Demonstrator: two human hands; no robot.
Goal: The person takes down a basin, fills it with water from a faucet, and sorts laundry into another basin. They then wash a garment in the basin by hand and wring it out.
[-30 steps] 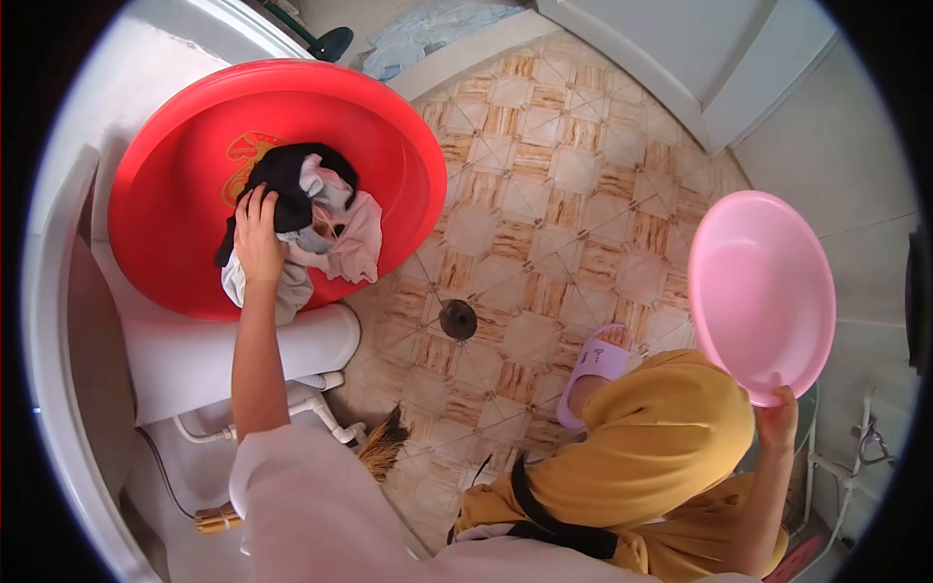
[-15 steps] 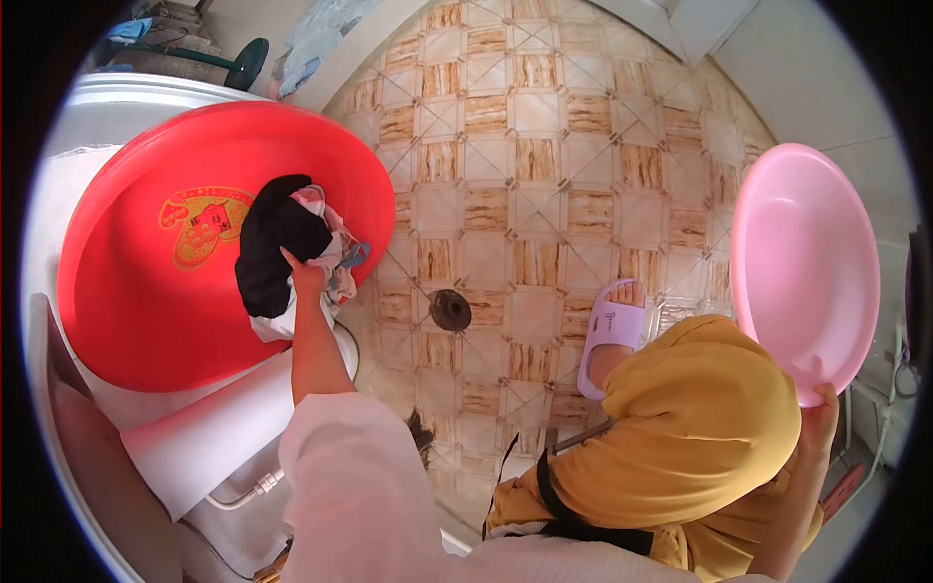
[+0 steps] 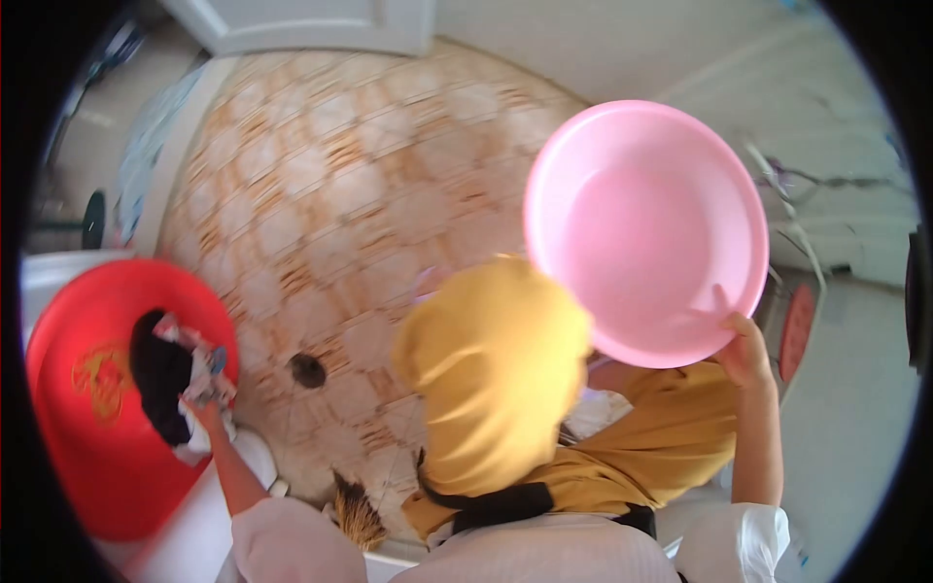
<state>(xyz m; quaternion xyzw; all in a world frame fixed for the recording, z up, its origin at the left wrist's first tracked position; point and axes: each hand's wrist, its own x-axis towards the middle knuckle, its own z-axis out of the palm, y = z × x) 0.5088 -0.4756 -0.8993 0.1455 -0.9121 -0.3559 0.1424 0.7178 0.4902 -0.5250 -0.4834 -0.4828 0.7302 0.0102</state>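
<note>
A pink basin (image 3: pixel 641 233) hangs tilted above the floor at the right, its hollow facing me and nothing inside. My right hand (image 3: pixel 746 352) grips its lower right rim, fingers wrapped round the edge. On the left a large red basin (image 3: pixel 78 476) holds a bunch of clothes: a black garment (image 3: pixel 158 369) with white, grey and pinkish cloth (image 3: pixel 206 377) beside it. My left hand (image 3: pixel 204 410) is closed at the near side of this bunch, partly hidden by the cloth.
A round drain (image 3: pixel 307 369) is set in the tiled floor (image 3: pixel 369 185). Near my left arm is a straw broom (image 3: pixel 358 515). A white rack (image 3: pixel 797 233) and a red oval object (image 3: pixel 797 332) stand at the right. A white door (image 3: pixel 311 21) is at the top.
The view has swung right, so the red basin sits farther left. The pink basin is lifted closer and turned more toward me. My left hand has moved to the near side of the clothes.
</note>
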